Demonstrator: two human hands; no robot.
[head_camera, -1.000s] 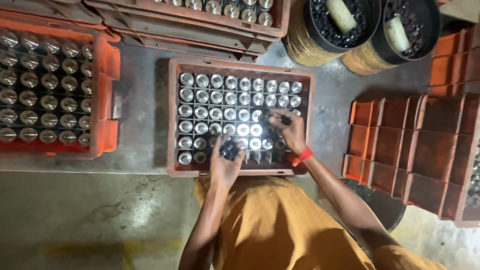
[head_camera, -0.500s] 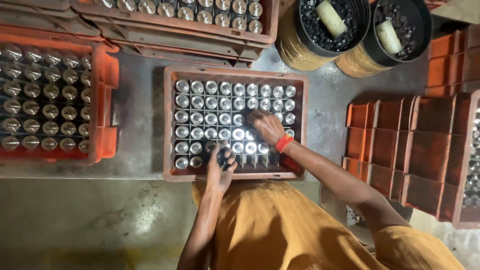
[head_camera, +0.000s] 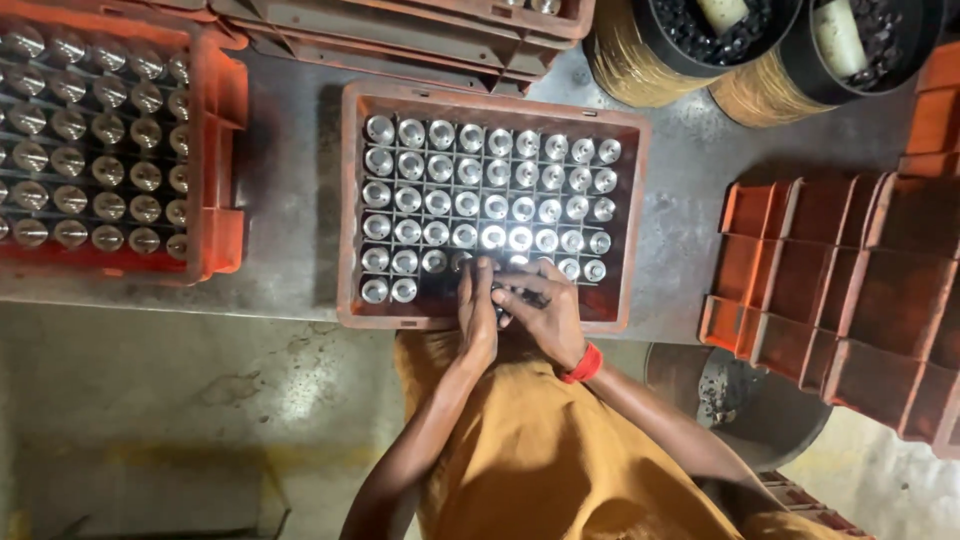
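Our left hand (head_camera: 478, 318) and right hand (head_camera: 540, 310) meet, fingers curled around small dark parts (head_camera: 503, 300), over the near edge of the orange crate (head_camera: 360, 200) of shiny metal cylinders (head_camera: 470, 172) on the worktop (head_camera: 285, 180).

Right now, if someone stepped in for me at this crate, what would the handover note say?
Left hand and right hand are together over the near row of the middle crate, closed around a small dark part that is mostly hidden.
Middle crate: the compartments hold shiny metal cylinders, upright. Far rows are full.
Near row: only two cylinders show at its left end; the rest looks empty or is hidden by the hands.
Left crate looks full. Empty orange crates are stacked on the right.
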